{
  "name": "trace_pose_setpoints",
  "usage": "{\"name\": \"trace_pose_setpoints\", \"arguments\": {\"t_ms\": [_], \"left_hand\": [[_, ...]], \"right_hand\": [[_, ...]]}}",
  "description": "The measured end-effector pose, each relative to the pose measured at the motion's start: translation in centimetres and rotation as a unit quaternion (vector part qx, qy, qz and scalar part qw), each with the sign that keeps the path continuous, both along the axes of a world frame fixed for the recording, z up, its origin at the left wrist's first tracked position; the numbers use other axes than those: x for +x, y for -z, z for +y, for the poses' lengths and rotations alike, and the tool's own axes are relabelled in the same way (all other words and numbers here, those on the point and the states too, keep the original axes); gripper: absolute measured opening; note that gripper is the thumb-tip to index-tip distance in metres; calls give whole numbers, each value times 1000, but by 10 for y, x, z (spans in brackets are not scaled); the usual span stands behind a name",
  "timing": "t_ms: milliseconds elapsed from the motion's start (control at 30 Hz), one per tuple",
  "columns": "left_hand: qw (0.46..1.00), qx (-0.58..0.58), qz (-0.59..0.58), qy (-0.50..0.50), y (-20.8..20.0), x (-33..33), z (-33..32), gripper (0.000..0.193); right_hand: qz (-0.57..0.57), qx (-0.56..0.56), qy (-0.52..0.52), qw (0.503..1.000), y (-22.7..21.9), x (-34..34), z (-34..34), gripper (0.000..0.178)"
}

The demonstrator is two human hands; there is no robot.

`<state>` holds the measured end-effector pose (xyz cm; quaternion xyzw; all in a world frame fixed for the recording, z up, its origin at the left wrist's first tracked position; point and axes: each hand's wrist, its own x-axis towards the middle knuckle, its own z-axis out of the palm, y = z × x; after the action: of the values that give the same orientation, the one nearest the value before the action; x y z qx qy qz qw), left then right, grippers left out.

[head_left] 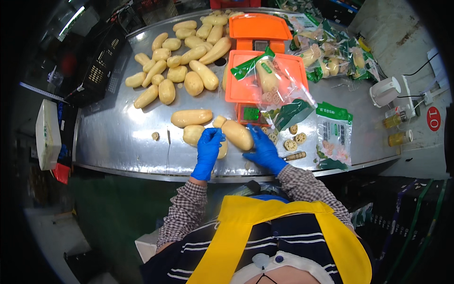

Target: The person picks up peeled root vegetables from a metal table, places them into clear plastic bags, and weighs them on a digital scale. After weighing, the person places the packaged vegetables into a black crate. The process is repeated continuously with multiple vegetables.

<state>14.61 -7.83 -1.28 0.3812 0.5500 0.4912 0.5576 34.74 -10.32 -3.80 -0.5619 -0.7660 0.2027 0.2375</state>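
A peeled lotus root (238,135) lies slantwise near the table's front edge, between my two blue-gloved hands. The fingers of my right hand (265,150) curve round its right end and grip it. My left hand (208,150) is closed in a pinch beside the root's left side; whatever sits between those fingertips is too small or hidden to name. Partly behind the left hand rests a second lotus root (192,135), and another one (191,118) lies just beyond. Cut lotus slices (290,145) and a wooden-handled knife (295,156) are right of my right hand.
Many lotus roots (177,74) pile up at the back left. An orange scale (231,85) carries a filled plastic bag (272,80). Flat printed bags (334,135) lie to its right, packed bags (326,57) behind. A thin metal tool (168,142) lies left.
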Motion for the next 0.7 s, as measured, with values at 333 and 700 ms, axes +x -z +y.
{"name": "trace_pose_setpoints", "arguments": {"t_ms": [333, 700], "left_hand": [[997, -21, -37, 66, -28, 35, 35, 21], [962, -112, -192, 157, -49, 89, 123, 39]], "right_hand": [[432, -237, 79, 867, -35, 51, -67, 63], [707, -154, 254, 642, -81, 103, -61, 52]]}}
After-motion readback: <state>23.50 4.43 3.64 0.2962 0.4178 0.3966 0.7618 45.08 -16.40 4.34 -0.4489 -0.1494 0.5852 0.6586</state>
